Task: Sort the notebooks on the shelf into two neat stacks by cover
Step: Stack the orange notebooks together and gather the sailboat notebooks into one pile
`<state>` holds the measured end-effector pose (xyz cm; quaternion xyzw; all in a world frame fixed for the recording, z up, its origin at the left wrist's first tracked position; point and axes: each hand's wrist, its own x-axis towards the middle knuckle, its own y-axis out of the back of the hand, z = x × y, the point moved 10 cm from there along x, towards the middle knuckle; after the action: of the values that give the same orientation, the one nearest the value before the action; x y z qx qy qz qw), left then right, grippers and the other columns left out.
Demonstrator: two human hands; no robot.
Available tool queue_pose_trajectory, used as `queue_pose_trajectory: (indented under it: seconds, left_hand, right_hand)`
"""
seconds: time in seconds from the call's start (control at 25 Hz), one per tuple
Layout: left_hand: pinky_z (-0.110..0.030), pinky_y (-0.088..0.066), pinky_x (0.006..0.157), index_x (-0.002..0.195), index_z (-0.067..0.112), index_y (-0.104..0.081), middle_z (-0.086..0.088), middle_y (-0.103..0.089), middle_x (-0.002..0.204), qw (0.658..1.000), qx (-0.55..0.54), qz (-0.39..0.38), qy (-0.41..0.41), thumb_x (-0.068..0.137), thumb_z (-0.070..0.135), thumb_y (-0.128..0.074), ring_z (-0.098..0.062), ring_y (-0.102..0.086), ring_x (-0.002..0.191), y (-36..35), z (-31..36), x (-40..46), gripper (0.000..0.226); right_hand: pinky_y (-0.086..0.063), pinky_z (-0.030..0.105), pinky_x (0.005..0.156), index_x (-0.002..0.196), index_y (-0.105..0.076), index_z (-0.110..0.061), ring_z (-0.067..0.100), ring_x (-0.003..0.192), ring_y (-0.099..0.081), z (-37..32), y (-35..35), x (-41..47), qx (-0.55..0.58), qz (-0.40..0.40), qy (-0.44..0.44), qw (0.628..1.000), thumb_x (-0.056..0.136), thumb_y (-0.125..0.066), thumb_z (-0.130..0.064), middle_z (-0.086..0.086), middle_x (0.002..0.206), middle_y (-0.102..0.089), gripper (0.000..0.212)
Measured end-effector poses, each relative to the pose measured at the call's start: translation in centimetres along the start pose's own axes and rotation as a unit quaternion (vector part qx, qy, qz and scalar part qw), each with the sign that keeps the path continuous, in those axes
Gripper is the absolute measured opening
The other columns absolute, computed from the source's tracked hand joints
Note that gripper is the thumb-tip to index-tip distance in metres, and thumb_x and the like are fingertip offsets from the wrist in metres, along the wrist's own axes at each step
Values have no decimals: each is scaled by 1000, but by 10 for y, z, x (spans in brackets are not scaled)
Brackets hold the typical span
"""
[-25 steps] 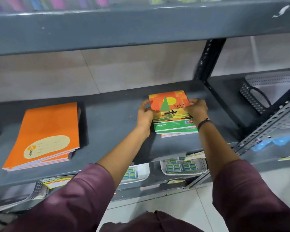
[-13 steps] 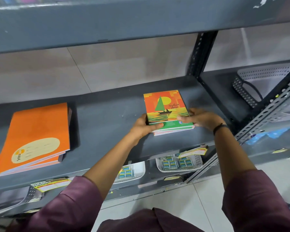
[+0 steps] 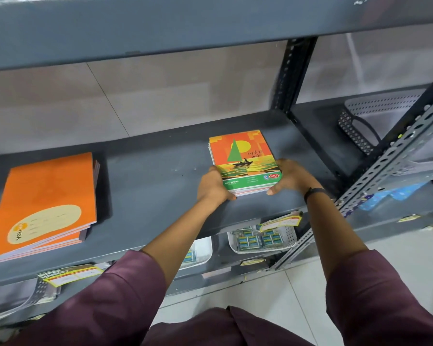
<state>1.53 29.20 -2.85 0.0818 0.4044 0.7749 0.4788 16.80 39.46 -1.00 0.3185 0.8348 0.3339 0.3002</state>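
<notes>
Two maroon sleeves [image 3: 125, 295] fill the bottom of the view, bare forearms reaching up to the grey shelf [image 3: 155, 186]. Below the shelf's front edge sits a white basket [image 3: 291, 239] of small blue packets, with yellow price tags [image 3: 284, 221] hanging off the edge. On the shelf, the left hand [image 3: 211, 187] cups the near left corner of the sailboat notebook stack [image 3: 244, 161], fingers curled together against its side, thumb along the front edge. Right hand [image 3: 289, 177] presses the near right corner, fingers together on the side, thumb at the front edge; a black wristband [image 3: 314, 192] on that wrist. Stack lies flat right of shelf centre, edges nearly flush, green band toward the person. Orange notebook stack [image 3: 48, 203] lies flat at the shelf's left end, well apart from the sailboat one, slightly fanned at the near edge. Right of the shelf, past the perforated upright [image 3: 395, 156], a grey mesh basket [image 3: 375, 113].
</notes>
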Motion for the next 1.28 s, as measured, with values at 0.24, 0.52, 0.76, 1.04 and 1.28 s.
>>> queue_pose_trajectory:
  seconds: [0.24,0.52,0.76,1.04,1.28]
  left_hand:
    - [-38,-48,88,119,0,-44,-18,-62,121,999,49,4,2,56,12,-85,-34,-59,111,5,7,-1,77]
    - [-39,-49,87,117,0,-46,-18,-62,119,999,51,17,8,62,10,-81,-35,-60,109,0,5,-4,65]
    - [-31,-37,103,132,5,-36,0,-50,132,947,-304,-105,15,77,22,-70,-15,-48,115,-7,-5,9,67]
    - [-33,-38,98,132,13,-44,-10,-51,138,878,-456,-119,84,90,59,-16,-26,-50,126,-7,10,42,67]
    - [-32,-39,91,130,11,-46,-13,-54,135,883,-442,-129,91,91,57,-14,-29,-52,124,-12,10,52,68]
  right_hand:
    - [-47,29,76,94,-63,1,36,99,-66,13,9,8,-49,34,-27,998,59,-86,-11,22,109,-68,44]
    - [-49,32,80,101,-62,5,36,99,-66,19,6,14,-42,20,-25,999,60,-85,-10,22,110,-68,49]
    - [-39,37,108,119,-58,-9,23,116,-60,24,-3,4,315,-91,-17,944,71,-70,-47,8,121,-67,62]
    - [-36,41,107,139,-36,-11,24,119,-52,12,5,50,384,25,-118,915,87,-13,-67,5,128,-58,80]
    - [-40,45,104,131,-50,-22,31,117,-57,34,-5,75,340,43,-135,930,71,-14,-86,14,126,-60,95]
